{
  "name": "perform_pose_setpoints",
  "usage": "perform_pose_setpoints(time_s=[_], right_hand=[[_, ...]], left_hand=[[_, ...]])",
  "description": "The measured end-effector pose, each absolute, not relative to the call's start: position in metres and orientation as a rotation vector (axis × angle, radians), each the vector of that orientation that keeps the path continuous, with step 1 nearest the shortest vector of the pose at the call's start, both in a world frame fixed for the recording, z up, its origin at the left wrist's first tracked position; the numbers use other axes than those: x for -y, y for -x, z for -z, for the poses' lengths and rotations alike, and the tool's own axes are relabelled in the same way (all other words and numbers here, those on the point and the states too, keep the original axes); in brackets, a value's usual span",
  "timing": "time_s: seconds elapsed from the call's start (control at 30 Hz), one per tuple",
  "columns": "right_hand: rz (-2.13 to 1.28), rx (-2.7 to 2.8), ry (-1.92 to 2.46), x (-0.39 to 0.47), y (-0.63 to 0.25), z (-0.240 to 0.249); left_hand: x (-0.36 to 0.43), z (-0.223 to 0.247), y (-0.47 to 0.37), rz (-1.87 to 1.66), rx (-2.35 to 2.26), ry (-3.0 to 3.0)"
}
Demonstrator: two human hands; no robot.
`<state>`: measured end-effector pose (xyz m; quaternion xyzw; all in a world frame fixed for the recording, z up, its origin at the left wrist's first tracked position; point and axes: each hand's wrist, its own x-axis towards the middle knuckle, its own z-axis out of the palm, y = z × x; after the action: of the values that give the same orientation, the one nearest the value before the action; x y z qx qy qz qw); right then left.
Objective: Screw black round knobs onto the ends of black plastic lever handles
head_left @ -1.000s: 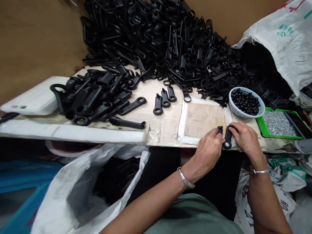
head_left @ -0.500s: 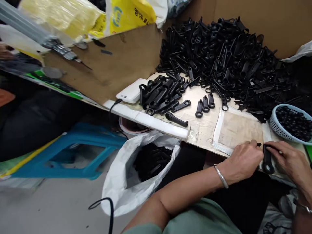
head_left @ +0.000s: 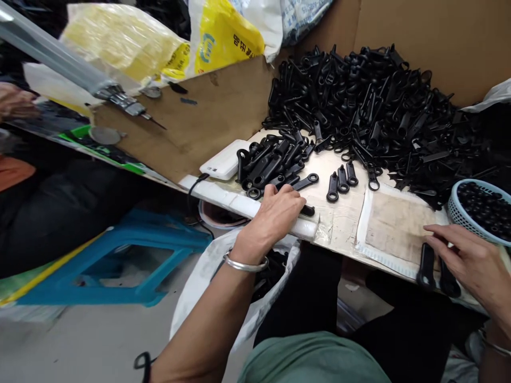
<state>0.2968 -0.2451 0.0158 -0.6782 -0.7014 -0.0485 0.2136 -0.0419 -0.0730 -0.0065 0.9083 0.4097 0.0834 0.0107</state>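
Note:
My left hand is at the table's front edge, its fingers curled over a black plastic lever, whose end sticks out to the right. Most of that lever is hidden under the hand. At the right, my right hand has its thumb and forefinger stretched out and slightly apart. Just below these fingertips is a black ring-ended lever. A second black lever lies beside it, partly covered by the hand. Both are at the front edge of a worn cloth-backed pad.
A large heap of black parts fills the back. A smaller pile of levers lies by a white power bank. A blue basket of small black pieces stands right. A powered screwdriver hangs left; an open white sack is below.
My left hand has moved left from beside the right hand to the lever lying at the table edge. My right hand stays by the pad; two levers now show there.

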Motion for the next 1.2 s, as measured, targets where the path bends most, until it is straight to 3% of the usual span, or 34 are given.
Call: perform_pose_setpoints(time_s=[0.27, 0.63, 0.77, 0.93, 1.2], right_hand=[[-0.118, 2.214, 1.879, 0.142, -0.253, -0.025], [0.032, 2.337, 2.205, 0.068, -0.193, 0.000], [0.017, 2.285, 2.199, 0.092, -0.209, -0.018], [0.128, 2.011, 2.119, 0.185, -0.246, -0.036], [0.376, 2.011, 2.336, 0.293, -0.223, -0.007]], left_hand=[[0.103, -0.008, 0.025, -0.524, -1.257, -2.931], [0.151, 0.026, -0.030, -0.998, -0.960, -2.931], [0.156, 0.038, -0.039, -1.036, -0.868, -2.968], [0.167, 0.042, -0.061, -0.920, -0.804, -3.102], [0.193, 0.038, -0.103, -0.602, -0.837, -3.069]])
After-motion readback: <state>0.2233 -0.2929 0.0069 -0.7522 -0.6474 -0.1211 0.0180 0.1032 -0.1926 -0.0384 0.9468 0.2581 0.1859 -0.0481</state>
